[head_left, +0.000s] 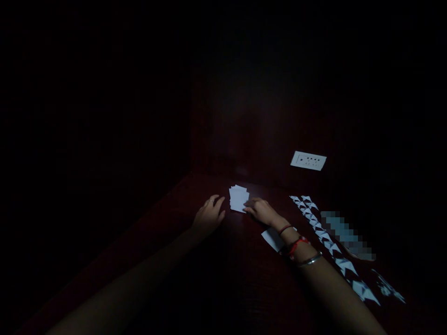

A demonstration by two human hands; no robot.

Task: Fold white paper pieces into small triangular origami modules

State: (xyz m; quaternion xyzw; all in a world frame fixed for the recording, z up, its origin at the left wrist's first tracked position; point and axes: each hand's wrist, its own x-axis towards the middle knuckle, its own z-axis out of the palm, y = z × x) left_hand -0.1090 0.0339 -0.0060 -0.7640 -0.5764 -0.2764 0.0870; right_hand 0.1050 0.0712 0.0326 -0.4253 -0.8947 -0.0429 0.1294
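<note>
A small stack of white paper pieces (239, 199) lies on the dark red surface, its sheets slightly fanned at the far edge. My right hand (261, 211) is at the stack's right side, with thumb and fingertips closed on the edge of a top piece. To the left of the stack, my left hand (208, 217) hovers low with fingers apart, holding nothing and not touching the paper. Another white paper piece (272, 238) lies under my right wrist, partly hidden by it.
A long row of folded white paper shapes (324, 239) runs along the right side. Beside it is a pixelated bluish object (345, 235), with small paper scraps (387, 288) nearer to me. A white socket panel (308, 161) sits on the back wall. Much of the surroundings is dark.
</note>
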